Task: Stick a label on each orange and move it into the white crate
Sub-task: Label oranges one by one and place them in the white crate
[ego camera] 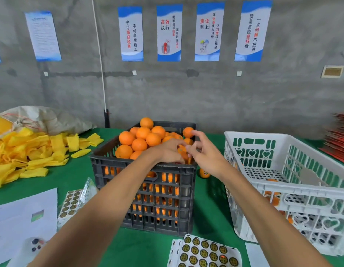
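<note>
Head view: left hand (170, 151) gripping an orange (183, 152) atop the heaped black crate (144, 191); right hand (204, 153) closing in beside it, fingers loosely spread, label too small to confirm. Just right of the grip, white crate (283, 191) holding only a few oranges. Barely started, plenty remaining.

A fruit-packing workshop is suggested: work-slogan posters (169, 32) at 12 o'clock on bare concrete, crated oranges (143, 139) on the tabletop (209, 199).
</note>
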### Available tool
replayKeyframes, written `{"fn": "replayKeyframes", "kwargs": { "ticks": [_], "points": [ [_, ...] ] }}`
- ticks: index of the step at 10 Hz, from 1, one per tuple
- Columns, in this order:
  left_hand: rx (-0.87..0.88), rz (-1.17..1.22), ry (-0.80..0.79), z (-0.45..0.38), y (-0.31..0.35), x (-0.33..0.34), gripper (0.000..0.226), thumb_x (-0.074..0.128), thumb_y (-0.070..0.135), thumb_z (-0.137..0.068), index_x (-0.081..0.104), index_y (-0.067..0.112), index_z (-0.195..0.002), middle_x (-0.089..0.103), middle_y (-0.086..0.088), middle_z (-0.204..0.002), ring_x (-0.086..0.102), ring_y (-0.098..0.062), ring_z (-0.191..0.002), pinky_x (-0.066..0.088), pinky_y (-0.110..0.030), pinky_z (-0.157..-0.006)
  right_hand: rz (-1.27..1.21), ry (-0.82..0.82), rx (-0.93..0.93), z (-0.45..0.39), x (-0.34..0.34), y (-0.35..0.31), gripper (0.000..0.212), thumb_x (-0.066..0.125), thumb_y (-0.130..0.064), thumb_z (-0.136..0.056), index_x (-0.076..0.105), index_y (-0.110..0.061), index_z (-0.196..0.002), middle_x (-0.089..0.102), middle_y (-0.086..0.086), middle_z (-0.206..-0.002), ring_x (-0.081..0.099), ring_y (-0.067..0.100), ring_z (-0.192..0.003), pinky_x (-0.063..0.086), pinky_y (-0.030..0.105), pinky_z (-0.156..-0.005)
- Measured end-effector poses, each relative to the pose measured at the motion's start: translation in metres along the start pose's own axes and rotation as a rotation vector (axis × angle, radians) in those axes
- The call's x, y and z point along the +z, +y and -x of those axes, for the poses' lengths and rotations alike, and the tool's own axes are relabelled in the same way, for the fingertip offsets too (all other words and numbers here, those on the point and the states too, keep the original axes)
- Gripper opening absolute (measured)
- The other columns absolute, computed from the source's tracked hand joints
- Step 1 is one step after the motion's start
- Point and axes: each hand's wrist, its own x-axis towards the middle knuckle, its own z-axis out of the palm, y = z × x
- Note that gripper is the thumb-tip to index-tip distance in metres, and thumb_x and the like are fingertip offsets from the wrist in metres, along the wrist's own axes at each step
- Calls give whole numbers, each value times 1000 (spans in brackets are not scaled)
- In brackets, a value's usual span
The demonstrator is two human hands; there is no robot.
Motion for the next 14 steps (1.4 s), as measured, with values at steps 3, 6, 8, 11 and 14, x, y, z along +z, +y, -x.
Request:
{"fn": "replayKeyframes", "kwargs": {
  "ticks": [3, 6, 8, 11, 14],
  "points": [
    [215, 114, 316, -6, -3, 3, 62, 85, 28, -82, 53, 26, -134, 48, -6, -138, 56, -24, -122, 50, -37, -104, 194, 156, -51, -7, -13, -3, 68, 57, -45, -103, 19, -33, -158, 66, -11, -87, 63, 9, -85, 48, 34, -74],
    [311, 290, 415, -17, 6, 12, 78, 93, 35, -69, 54, 21, -135, 51, -3, -133, 59, -22, -120, 52, -40, -103, 43, 107, 39, 3, -32, 4, 56, 42, -38, -109, 17, -34, -159, 73, -7, -93, 64, -6, -90, 44, 20, -71],
    [329, 306, 451, -23, 8, 21, 75, 94, 24, -68, 55, 35, -131, 48, 0, -128, 59, -23, -118, 54, -47, -102, -2, 154, -15, 20, -40, 11, 53, 38, -14, -109, 25, -29, -158, 67, -6, -94, 59, 1, -75, 45, 22, -67],
    [402, 192, 480, -26, 6, 31, 74, 89, 33, -66, 54, 40, -131, 46, 4, -122, 57, -18, -112, 55, -44, -97, -55, 156, -48, 21, -37, 6, 60, 54, -27, -105, 25, -32, -157, 68, -12, -91, 68, 13, -92, 52, 41, -95],
    [511, 224, 585, -28, -1, 30, 70, 92, 27, -72, 55, 35, -131, 45, 8, -121, 57, -12, -112, 57, -35, -90, -119, 208, 56, 19, -36, 17, 77, 67, -55, -94, 32, -26, -156, 78, -14, -84, 64, -1, -109, 40, 37, -105]
  ]
}}
